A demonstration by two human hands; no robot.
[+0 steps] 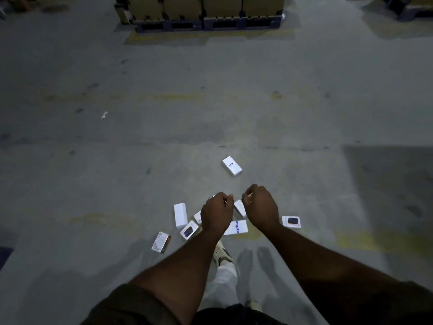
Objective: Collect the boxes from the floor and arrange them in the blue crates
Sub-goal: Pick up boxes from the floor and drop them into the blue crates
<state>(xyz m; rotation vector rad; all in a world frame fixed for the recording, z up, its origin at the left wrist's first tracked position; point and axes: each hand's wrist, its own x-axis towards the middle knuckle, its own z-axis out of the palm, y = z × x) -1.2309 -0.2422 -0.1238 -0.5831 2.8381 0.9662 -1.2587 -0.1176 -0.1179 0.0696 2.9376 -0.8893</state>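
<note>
Several small white boxes lie scattered on the grey concrete floor. One lettered box (pixel 232 165) lies apart, farther out. A plain white box (pixel 180 214), a box with a dark picture (pixel 189 231) and a box on its side (pixel 161 242) lie to the left. A box with blue lettering (pixel 237 227) and a small white box (pixel 240 208) show between my arms. Another pictured box (pixel 291 221) lies to the right. My left hand (pixel 216 213) and my right hand (pixel 260 206) hover above the pile with fingers loosely curled, holding nothing. No blue crate is in view.
A dark pallet (pixel 206 23) stacked with brown cartons stands far ahead. My leg and shoe (pixel 223 254) are just behind the pile. A dark blue shape (pixel 5 254) shows at the left edge. Bare floor surrounds the boxes.
</note>
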